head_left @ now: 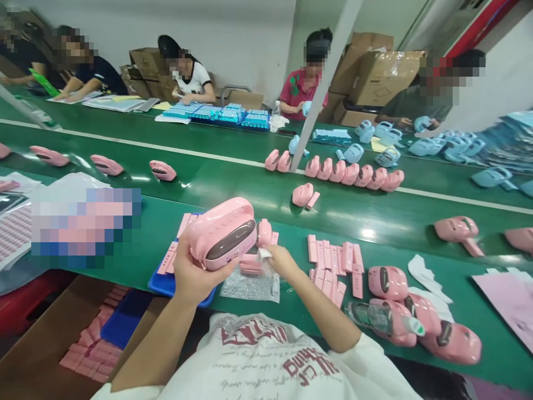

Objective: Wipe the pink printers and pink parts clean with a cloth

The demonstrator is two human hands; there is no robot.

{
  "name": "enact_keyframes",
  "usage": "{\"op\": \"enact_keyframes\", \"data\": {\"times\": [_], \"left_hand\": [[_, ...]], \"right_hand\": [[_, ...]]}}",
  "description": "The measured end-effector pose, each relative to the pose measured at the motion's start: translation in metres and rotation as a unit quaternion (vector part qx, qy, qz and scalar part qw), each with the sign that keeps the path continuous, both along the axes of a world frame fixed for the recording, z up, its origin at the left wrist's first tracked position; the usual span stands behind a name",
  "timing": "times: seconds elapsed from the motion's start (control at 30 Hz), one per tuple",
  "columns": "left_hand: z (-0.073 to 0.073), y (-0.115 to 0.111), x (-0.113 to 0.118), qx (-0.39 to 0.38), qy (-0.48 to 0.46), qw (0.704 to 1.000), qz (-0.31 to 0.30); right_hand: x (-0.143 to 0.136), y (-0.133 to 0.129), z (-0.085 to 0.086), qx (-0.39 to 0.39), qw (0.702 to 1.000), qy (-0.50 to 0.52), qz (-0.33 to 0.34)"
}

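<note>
My left hand [188, 280] is wrapped round a glossy pink plastic housing [222, 219], lifted above the bench and tilted, with a handle on top and a dark oval window facing right. Just to its right, my right hand [283, 262] pinches a crumpled white wipe [265, 254], partly blurred. Below the hands lies a sheet of bubble wrap [250, 288]. Another pink housing [264, 232] shows behind the wipe, partly hidden. Under my left hand, a blue tray [164, 283] holds slim pink parts [169, 258].
Pink slim pieces [328, 258] and several pink housings [387, 282] lie at right, beside a transparent bottle [370, 316] on its side. More housings [350, 172] line the green conveyor [225, 186]. Across it, co-workers handle blue parts. A cardboard box [45, 344] stands at lower left.
</note>
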State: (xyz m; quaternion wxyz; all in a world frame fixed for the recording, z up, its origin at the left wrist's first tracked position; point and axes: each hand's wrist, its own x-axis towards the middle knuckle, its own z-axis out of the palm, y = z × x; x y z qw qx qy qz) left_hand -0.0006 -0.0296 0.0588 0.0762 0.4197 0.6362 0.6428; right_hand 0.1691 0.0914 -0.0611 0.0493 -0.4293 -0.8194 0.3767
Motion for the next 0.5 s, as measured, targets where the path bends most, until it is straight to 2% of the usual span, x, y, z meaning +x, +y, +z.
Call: {"op": "enact_keyframes", "data": {"times": [0.07,0.13,0.17,0.23,0.33,0.4,0.5], "left_hand": [[0.001,0.002,0.004,0.014,0.029,0.999,-0.008],[0.003,0.006,0.009,0.011,0.046,0.999,-0.016],[0.003,0.008,0.012,0.003,0.054,0.998,-0.02],[0.004,0.012,0.017,-0.017,0.08,0.996,-0.029],[0.003,0.02,0.022,-0.042,0.119,0.992,-0.023],[0.001,0.024,0.022,-0.049,0.135,0.99,-0.009],[-0.001,0.029,0.02,-0.062,0.126,0.99,-0.02]], "right_hand": [[0.007,0.004,0.028,0.029,0.987,0.133,-0.082],[0.007,0.002,0.057,0.079,0.933,0.312,-0.162],[0.004,-0.002,0.071,0.103,0.904,0.379,-0.169],[-0.006,-0.013,0.09,0.136,0.88,0.437,-0.13],[-0.023,-0.032,0.097,0.198,0.876,0.433,-0.08],[-0.029,-0.042,0.09,0.262,0.873,0.41,-0.044],[-0.026,-0.044,0.079,0.341,0.846,0.406,0.058]]}}
